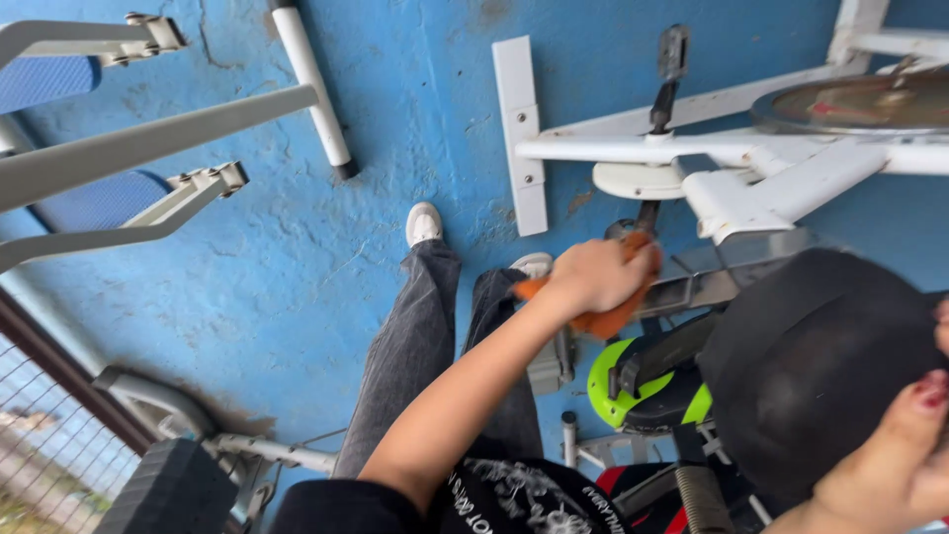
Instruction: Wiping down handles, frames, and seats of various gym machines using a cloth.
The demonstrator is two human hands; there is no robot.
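1. I see the left hand (598,275) closed in a fist around a crumpled orange cloth (605,318), fingers pressed together on it; the cloth bulges out below the palm and pokes out at the wrist side.
2. The cloth and fist sit against the dark crank and pedal arm (647,216) of a white-framed exercise bike (761,168), just below its round white hub (638,180).
3. The right hand (905,465), with dark red painted nails, lies at the lower right edge, its fingers resting on a rounded black saddle (811,356). Only part of it shows, so I cannot tell how far the fingers close.
4. Below the left hand there is a lime-green and black round cover (643,391) on the machine, next to the saddle.
5. The bike's metal flywheel disc (855,104) sits at the upper right; a white flat stabiliser bar (521,133) lies across the floor.
6. My view takes in grey trouser legs and white shoes (423,223) standing on the worn blue painted floor (297,247).
7. At the left stand grey metal bars with blue pads (94,203); a wire mesh fence (49,445) fills the lower left corner.
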